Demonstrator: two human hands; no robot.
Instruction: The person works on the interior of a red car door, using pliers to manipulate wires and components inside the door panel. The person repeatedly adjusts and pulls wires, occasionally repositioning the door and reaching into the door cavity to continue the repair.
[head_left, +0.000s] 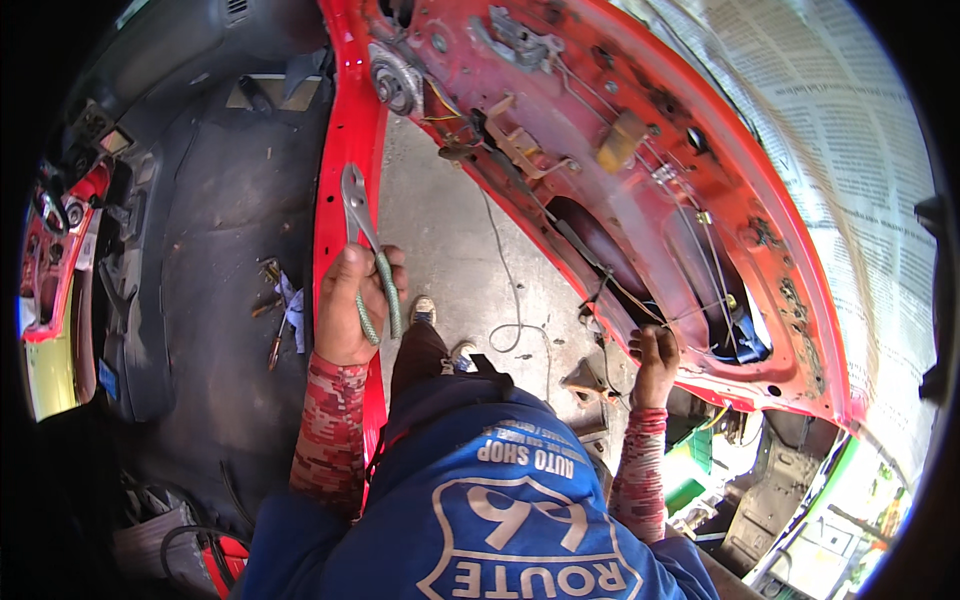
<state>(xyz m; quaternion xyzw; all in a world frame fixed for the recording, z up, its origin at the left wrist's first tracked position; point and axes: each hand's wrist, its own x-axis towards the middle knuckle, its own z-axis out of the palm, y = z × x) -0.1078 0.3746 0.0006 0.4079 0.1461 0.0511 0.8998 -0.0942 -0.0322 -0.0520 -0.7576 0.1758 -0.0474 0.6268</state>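
My left hand [350, 310] is closed around a pair of slip-joint pliers [357, 205] with green grips. The metal jaws point away from me, in front of the red door sill [345, 140]. To the right stands an opened red car door [690, 80], its inner side stripped of trim. My right hand [655, 367] is at the door's lower edge, fingers curled together beside a thin cable [628, 297]. Whatever those fingers pinch is too small to make out. Thin metal rods [710, 250] cross the door's large opening just beyond that hand.
At left lies the car's dark bare floor [220, 220], with a screwdriver [275, 345] and other small tools on it. A loose wire [515, 300] trails over the concrete between sill and door. Newspaper [830, 130] covers the area behind the door. A green container [690, 465] sits at lower right.
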